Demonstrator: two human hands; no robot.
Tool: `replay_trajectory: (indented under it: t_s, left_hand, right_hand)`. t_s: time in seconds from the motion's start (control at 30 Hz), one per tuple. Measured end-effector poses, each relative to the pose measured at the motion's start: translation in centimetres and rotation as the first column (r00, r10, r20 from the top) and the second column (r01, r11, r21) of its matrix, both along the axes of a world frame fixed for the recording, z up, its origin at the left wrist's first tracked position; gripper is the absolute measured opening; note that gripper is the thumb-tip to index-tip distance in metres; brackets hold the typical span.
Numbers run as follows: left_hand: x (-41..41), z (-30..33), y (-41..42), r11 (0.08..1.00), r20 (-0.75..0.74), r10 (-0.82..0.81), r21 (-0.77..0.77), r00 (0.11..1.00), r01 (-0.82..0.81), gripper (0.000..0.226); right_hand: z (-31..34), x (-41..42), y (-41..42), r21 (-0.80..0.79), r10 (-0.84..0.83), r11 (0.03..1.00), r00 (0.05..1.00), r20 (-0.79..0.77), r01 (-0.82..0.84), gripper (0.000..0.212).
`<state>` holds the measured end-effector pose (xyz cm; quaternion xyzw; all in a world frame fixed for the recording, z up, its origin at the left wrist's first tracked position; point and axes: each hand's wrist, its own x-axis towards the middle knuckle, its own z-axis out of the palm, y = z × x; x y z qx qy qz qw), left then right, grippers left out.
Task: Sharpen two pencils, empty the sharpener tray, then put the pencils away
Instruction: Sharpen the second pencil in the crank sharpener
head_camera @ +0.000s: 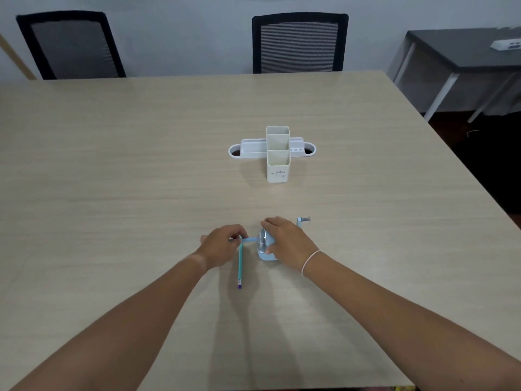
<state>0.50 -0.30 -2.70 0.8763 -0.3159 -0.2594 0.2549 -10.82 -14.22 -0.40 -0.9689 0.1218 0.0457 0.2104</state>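
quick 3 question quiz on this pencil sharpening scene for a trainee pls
1. True or false: the right hand rests on the sharpener.
2. Which hand holds a pencil at the sharpener's front? A) left hand B) right hand
3. Where does the second pencil lie?

Key
1. True
2. A
3. Flat on the table, between the hands, eraser end toward the person; the organizer stands farther back.

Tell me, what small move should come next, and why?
Probably push the pencil held by the left hand further into the sharpener, since the right hand steadies the body and the crank is untouched.
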Motion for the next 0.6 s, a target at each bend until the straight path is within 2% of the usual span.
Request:
replay_trajectory:
  t_s: [0.43, 0.6]
  left_hand:
    - [-1.1, -0.6, -2.2, 0.999, 0.039, 0.02, -0.037, 0.999, -0.019, 0.03]
    - [-1.1, -0.6, -2.1, 1.0, 0.046, 0.019, -0.022, 0.999, -0.018, 0.029]
  right_hand:
    - [-0.3, -0.1, 0.2, 0.001, -0.024, 1.0, 0.999, 0.032, 0.024, 0.055]
    - [0.1, 0.1, 0.1, 0.0, -0.001, 1.0, 1.0, -0.007, 0.001, 0.06]
